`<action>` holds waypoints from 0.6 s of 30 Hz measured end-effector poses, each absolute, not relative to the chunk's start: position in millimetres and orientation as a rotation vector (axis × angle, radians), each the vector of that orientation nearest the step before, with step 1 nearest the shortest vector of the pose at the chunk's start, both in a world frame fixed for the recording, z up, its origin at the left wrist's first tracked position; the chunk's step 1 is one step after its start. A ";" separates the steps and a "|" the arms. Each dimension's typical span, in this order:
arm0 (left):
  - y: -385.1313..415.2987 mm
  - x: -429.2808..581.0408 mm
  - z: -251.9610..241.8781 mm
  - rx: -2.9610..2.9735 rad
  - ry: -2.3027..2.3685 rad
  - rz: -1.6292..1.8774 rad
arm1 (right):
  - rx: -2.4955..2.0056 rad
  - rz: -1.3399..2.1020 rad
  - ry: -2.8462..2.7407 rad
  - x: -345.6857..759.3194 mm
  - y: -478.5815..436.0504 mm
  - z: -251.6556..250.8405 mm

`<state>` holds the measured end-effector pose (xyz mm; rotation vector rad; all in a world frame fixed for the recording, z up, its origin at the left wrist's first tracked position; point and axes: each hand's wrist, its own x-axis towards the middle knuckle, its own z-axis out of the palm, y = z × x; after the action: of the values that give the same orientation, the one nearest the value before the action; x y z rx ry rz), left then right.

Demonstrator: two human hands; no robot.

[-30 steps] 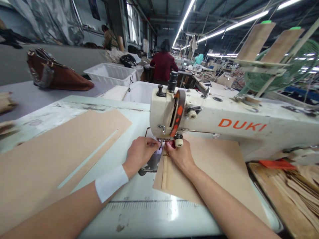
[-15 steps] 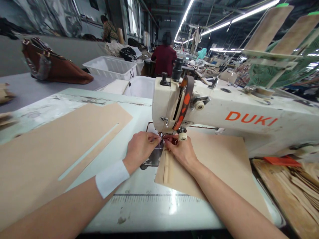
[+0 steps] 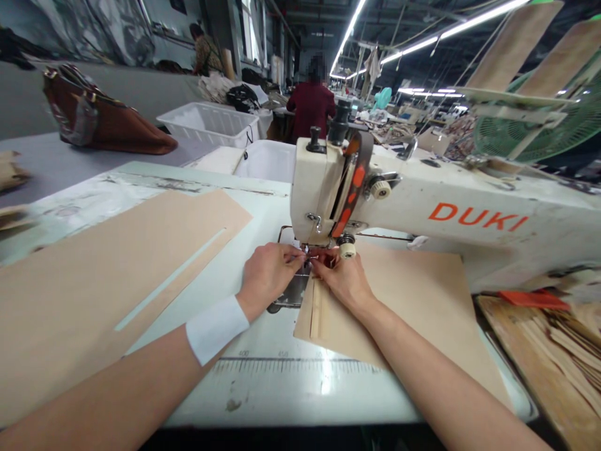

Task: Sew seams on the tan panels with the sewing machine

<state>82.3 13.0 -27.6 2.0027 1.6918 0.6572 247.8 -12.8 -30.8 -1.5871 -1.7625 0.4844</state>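
A white sewing machine (image 3: 319,194) marked DUKI stands over a pale green table (image 3: 263,401). My left hand (image 3: 270,275), a white band round its wrist, pinches beside the needle; what its fingertips hold is too small to name. From the right, my right hand (image 3: 345,275) is closed at the needle too, its fingertips touching or nearly touching the left ones; its grip is partly hidden. Under my right hand and forearm lies a beige sheet (image 3: 417,282) with a narrow strip along its left edge. Another beige sheet (image 3: 122,257), with a long slot, lies at the left.
A brown handbag (image 3: 113,125) rests on the grey surface at the back left, near a white crate (image 3: 211,125). Wooden board (image 3: 530,344) with beige strips at the right. Thread cones (image 3: 514,47) and a green fan (image 3: 498,128) behind. Two people are farther back.
The view has shifted slightly, so the machine appears a little farther right. Both hands remain closed at the needle, with hardly any movement.
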 end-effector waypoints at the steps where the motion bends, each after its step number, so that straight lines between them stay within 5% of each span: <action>1: 13.1 82.1 -27.5 2.005 1.692 0.654 | -1.592 0.482 -1.762 247.8 -13.1 -30.3; 18: 12.7 82.3 -29.8 1.994 1.679 0.677 | -1.621 0.466 -1.788 248.3 -13.1 -30.1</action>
<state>82.3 12.7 -29.8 1.9937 1.6788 0.6770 248.3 -13.1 -30.1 -1.6207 -1.7881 0.4665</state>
